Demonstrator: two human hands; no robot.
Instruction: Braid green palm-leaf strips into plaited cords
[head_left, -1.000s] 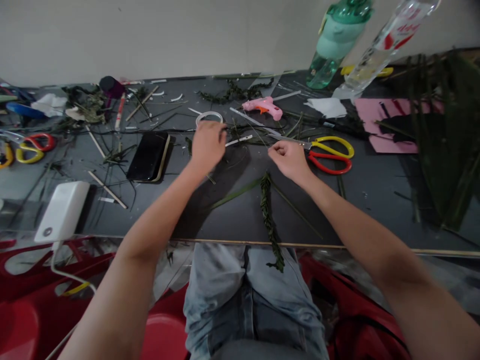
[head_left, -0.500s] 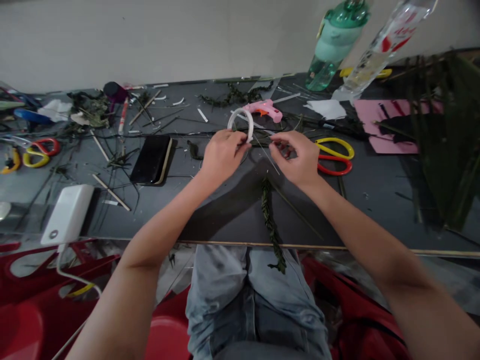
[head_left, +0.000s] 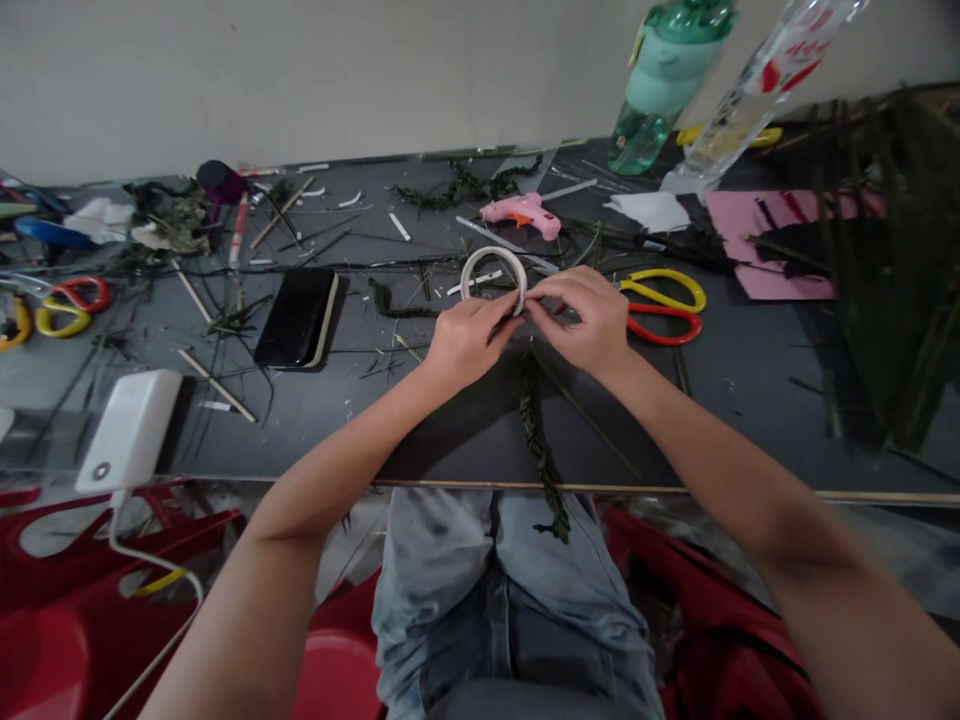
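Near the white ring (head_left: 520, 278): scissors (head_left: 667, 308), leaf braid (head_left: 535, 435), pink glue gun (head_left: 528, 207).

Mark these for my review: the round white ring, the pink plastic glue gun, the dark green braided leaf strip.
White ring (head_left: 493, 252), head view: top of its rim.
Pink glue gun (head_left: 529, 208), head view: middle of its body.
Braided leaf strip (head_left: 535, 431), head view: middle of its length.
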